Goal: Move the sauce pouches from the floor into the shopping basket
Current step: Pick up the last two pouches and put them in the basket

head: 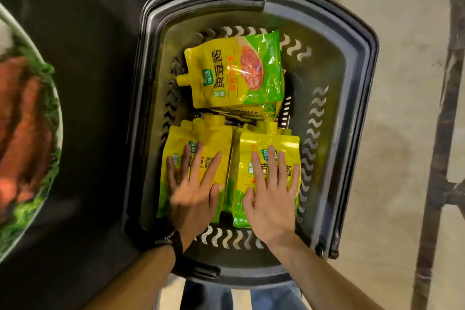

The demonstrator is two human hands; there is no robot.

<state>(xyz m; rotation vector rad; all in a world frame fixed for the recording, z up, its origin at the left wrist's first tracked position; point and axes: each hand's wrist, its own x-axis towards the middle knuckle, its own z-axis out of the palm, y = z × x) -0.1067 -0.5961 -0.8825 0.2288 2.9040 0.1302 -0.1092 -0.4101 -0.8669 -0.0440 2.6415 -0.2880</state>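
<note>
As both hands lie flat with fingers straight and spread, each presses its own stack at the basket's near end: the left hand (193,194) on the left stack (176,139), the right hand (270,199) on the right stack (289,145), gripping nothing; these pouches run lengthwise away from the person, spouts pointing far; beyond them the far pouch (234,70) tops a third stack lying crosswise, spout to the left; all are glossy, soft yellow-green film; the basket (352,40) is dark rigid plastic with wavy slots; no pouch shows on the floor (402,108).
</note>
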